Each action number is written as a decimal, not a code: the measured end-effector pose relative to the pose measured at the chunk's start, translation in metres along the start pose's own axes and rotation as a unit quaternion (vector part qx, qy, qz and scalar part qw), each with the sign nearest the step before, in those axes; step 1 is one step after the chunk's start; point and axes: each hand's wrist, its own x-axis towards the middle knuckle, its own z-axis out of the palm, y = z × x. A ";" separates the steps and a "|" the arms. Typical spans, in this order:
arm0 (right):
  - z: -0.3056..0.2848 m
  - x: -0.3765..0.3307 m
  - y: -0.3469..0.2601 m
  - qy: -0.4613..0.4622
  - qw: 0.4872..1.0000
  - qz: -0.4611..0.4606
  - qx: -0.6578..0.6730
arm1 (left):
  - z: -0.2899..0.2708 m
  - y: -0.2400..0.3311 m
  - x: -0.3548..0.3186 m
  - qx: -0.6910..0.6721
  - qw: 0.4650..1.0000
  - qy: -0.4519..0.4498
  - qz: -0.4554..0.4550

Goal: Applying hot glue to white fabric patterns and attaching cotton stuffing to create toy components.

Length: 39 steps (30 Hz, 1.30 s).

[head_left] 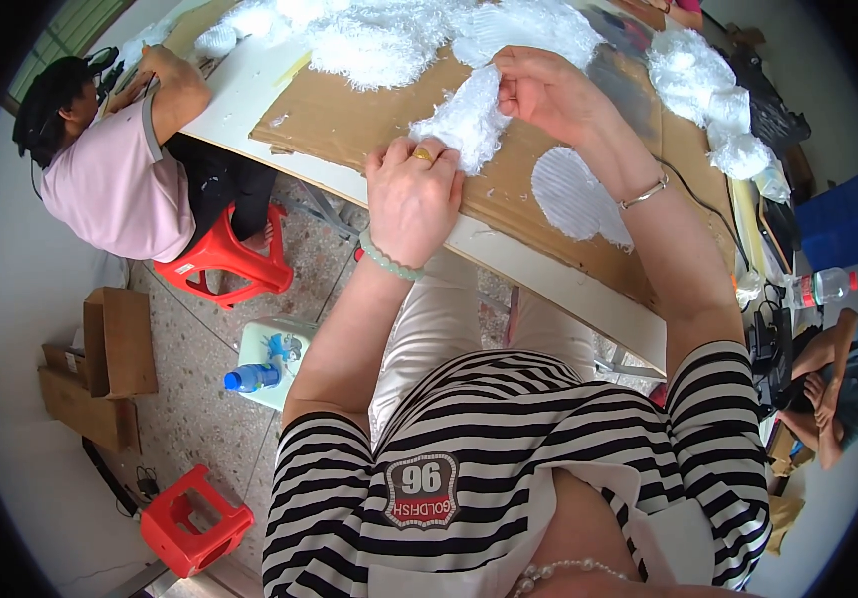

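Fluffy white fibre tuft [471, 118], on brown cardboard sheet [349, 115] near table edge, is pinched by both hands: left hand [411, 194] fingers closed on lower end, right hand [540, 92] gripping top; flattened brown cartons [100, 369] on floor at left.

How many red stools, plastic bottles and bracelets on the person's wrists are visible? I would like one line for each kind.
Red stools: 2
Plastic bottles: 2
Bracelets on wrists: 2
Total: 6
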 end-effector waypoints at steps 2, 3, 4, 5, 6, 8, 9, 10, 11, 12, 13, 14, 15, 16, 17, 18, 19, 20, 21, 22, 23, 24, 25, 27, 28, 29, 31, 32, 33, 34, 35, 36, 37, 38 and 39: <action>-0.012 0.003 0.005 0.008 1.000 -0.020 0.020 | -0.002 0.001 0.001 0.004 1.000 -0.003 0.000; -0.021 0.004 0.005 -0.031 0.998 -0.028 0.050 | -0.003 0.002 0.002 0.004 1.000 -0.003 -0.002; -0.030 0.006 0.002 -0.031 0.998 -0.032 0.046 | -0.004 0.003 0.003 0.004 1.000 -0.003 -0.005; -0.033 0.007 -0.001 0.009 0.994 -0.058 0.094 | -0.004 0.003 0.004 0.005 1.000 0.000 -0.004; -0.037 0.005 -0.007 0.054 0.985 -0.086 0.140 | -0.004 0.005 0.005 0.000 1.000 -0.003 -0.005; -0.052 0.008 -0.027 -0.021 0.972 -0.110 0.204 | -0.004 0.006 0.004 -0.005 1.000 -0.004 -0.002; -0.034 0.007 -0.046 0.074 0.968 -0.145 0.193 | -0.004 0.004 0.001 0.000 1.000 -0.003 -0.007; -0.028 0.002 -0.062 0.172 0.952 -0.184 0.176 | -0.003 0.003 0.001 0.000 1.000 0.000 -0.008; -0.044 0.002 -0.068 0.102 0.957 -0.187 0.197 | -0.003 0.003 0.001 -0.005 1.000 0.005 -0.001; -0.047 -0.001 -0.079 0.107 0.956 -0.197 0.189 | -0.002 0.003 0.001 -0.012 1.000 0.012 0.009; -0.049 -0.002 -0.091 0.137 0.950 -0.222 0.171 | -0.002 0.003 0.001 -0.005 1.000 0.005 0.002; -0.050 -0.004 -0.100 0.167 0.943 -0.244 0.155 | -0.002 0.003 0.001 0.003 1.000 -0.004 -0.006; -0.066 -0.005 -0.110 0.179 0.929 -0.278 0.169 | -0.002 0.005 0.002 -0.004 1.000 0.000 0.002; -0.086 -0.009 -0.123 0.184 0.926 -0.286 0.163 | -0.001 0.006 0.003 -0.007 1.000 0.006 0.004; -0.088 -0.010 -0.136 0.005 0.938 -0.251 0.239 | -0.002 0.004 0.003 -0.005 1.000 0.008 0.001; -0.090 -0.010 -0.143 -0.176 0.913 -0.205 0.304 | -0.001 0.002 0.002 -0.006 1.000 0.010 0.004; -0.091 -0.015 -0.150 0.245 0.907 -0.297 0.170 | 0.000 0.000 0.000 -0.013 1.000 0.012 -0.003; -0.102 -0.012 -0.153 0.245 0.906 -0.302 0.168 | 0.001 0.000 0.000 -0.021 1.000 0.017 -0.008; -0.118 -0.009 -0.156 0.078 0.941 -0.289 0.155 | 0.001 0.001 0.001 -0.034 0.999 0.008 -0.011; -0.133 -0.006 -0.159 -0.092 0.950 -0.267 0.136 | 0.002 0.001 0.002 -0.037 0.999 0.011 -0.006; -0.119 0.011 -0.153 0.289 0.900 -0.325 -0.039 | 0.001 0.000 0.000 -0.043 0.999 0.010 -0.017; -0.116 0.019 -0.145 0.290 0.883 -0.341 -0.142 | 0.000 0.000 -0.001 -0.052 0.998 0.011 -0.024; -0.113 0.031 -0.132 0.358 0.849 -0.288 -0.260 | 0.000 0.000 -0.001 -0.050 0.998 0.011 -0.025; -0.103 0.058 -0.103 0.385 0.786 -0.213 -0.434 | -0.001 0.001 -0.001 -0.069 0.997 0.007 -0.024; -0.107 0.070 -0.087 0.351 0.771 -0.196 -0.495 | -0.002 0.002 0.000 -0.065 0.998 0.007 -0.024; -0.102 0.079 -0.073 0.277 0.815 -0.089 -0.502 | -0.001 0.001 -0.001 -0.079 0.996 0.009 -0.026; -0.092 0.087 -0.054 0.193 0.846 0.022 -0.497 | 0.000 -0.002 -0.004 -0.102 0.994 0.009 -0.033; -0.088 0.088 -0.049 0.172 0.811 0.050 -0.557 | 0.001 -0.003 -0.005 -0.100 0.994 0.004 -0.038; -0.086 0.088 -0.045 0.149 0.772 0.078 -0.613 | 0.002 -0.003 -0.005 -0.106 0.994 0.003 -0.040; -0.088 0.087 -0.046 0.192 0.738 0.009 -0.647 | 0.005 -0.004 -0.005 -0.113 0.993 0.000 -0.042; -0.086 0.082 -0.052 0.230 0.699 -0.058 -0.675 | 0.005 -0.004 -0.005 -0.114 0.992 -0.009 -0.050; -0.073 0.077 -0.057 0.258 0.689 -0.105 -0.669 | 0.005 -0.006 -0.006 -0.118 0.992 0.004 -0.048; -0.061 0.069 -0.063 0.283 0.661 -0.157 -0.677 | 0.006 -0.008 -0.007 -0.126 0.991 0.018 -0.044; -0.064 0.063 -0.068 0.287 0.622 -0.206 -0.699 | 0.008 -0.008 -0.005 -0.129 0.990 0.008 -0.049; -0.061 0.061 -0.067 0.253 0.578 -0.248 -0.735 | 0.011 -0.009 -0.005 -0.138 0.989 0.036 -0.043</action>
